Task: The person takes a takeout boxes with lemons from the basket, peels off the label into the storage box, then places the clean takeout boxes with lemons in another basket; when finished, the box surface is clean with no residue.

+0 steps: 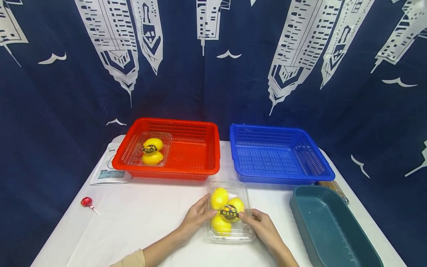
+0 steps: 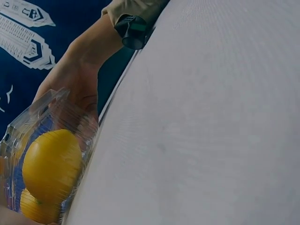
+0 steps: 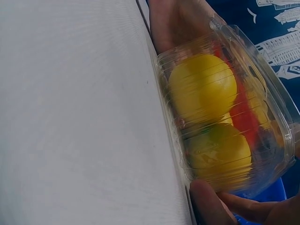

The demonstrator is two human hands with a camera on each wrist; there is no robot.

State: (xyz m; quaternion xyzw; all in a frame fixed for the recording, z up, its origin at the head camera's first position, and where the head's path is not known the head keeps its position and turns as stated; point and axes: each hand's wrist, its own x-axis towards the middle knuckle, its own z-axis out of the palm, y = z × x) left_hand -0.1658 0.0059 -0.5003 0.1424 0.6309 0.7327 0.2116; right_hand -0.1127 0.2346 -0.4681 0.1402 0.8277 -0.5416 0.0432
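Right now, at the lower centre of the frame, we see a clear plastic box [image 1: 233, 237] with 3 yellow fruits [image 1: 219, 198] inside and a black label [image 1: 230, 213] on its lid. The left hand [image 1: 196, 215] grips its left side and the right hand [image 1: 265, 228] its right side, each with the thumb laid over the lid and the fingers bent round the wall. We cannot tell whether the box touches the white table [image 1: 143, 215] or is just above it. Higher up, left of centre, stands a red basket [image 1: 190, 152], with another clear box [image 1: 168, 146] holding 2 yellow fruits [image 1: 152, 144] in its left part. We find a blue basket [image 1: 273, 157] right of centre, a teal tray [image 1: 337, 226] at lower right, and a red lollipop [image 1: 86, 201] toward the left edge.
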